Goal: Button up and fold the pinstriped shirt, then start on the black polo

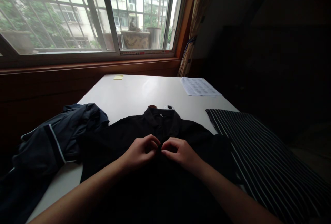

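A black collared shirt [155, 127] lies flat on the white table [139, 93], collar pointing away from me. Both my hands rest on its front, just below the collar, almost touching each other. My left hand [141, 151] has its fingers curled and pinches the shirt's placket. My right hand [178, 151] does the same from the other side, fingers closed on the fabric at the same spot. What lies between the fingertips is too dark to make out.
A dark blue garment with white piping [51, 141] is bunched at the left. A black-and-white striped cloth [258, 155] lies at the right. A printed sheet [199, 87] and a yellow note [118, 77] sit at the far side, near the window.
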Tool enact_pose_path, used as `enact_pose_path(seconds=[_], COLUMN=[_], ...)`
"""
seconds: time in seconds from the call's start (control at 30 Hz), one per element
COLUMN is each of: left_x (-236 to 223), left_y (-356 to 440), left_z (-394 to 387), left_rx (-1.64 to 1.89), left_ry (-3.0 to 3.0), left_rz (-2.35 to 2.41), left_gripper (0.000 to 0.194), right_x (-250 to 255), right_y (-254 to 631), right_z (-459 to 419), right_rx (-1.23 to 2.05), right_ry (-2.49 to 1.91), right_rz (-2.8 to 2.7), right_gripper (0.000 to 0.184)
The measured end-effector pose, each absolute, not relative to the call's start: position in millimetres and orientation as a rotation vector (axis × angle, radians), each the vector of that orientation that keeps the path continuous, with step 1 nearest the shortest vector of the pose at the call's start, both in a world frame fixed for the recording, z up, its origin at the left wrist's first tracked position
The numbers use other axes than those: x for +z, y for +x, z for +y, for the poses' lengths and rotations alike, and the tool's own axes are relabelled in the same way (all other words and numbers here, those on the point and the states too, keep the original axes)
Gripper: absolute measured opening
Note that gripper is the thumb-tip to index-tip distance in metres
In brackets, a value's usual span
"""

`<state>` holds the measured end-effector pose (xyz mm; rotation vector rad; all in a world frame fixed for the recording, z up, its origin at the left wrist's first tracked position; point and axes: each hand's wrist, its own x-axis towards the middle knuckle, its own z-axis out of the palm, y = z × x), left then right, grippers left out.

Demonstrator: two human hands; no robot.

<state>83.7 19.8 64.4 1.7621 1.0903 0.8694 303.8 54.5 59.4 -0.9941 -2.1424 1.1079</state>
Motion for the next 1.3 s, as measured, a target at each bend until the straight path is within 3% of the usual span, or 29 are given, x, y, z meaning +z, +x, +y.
enact_pose_path(seconds=[0.47, 1.3], left_x=[59.6, 48.3], left_y=[90.1, 91.4], left_z=[20.4, 20.2], left_rx=[0.822, 0.954], left_ry=[1.721, 1.636], left_rz=[1.223, 1.143], left_gripper=[0.028, 0.031], right_x=[56.5, 61.5], right_y=[302.4, 306.0], right_z=[49.5, 51.0], right_rx=[0.904, 0.993], right_ry=[-0.923, -0.891], right_rz=[-2.281, -2.223], right_gripper=[0.002, 0.006])
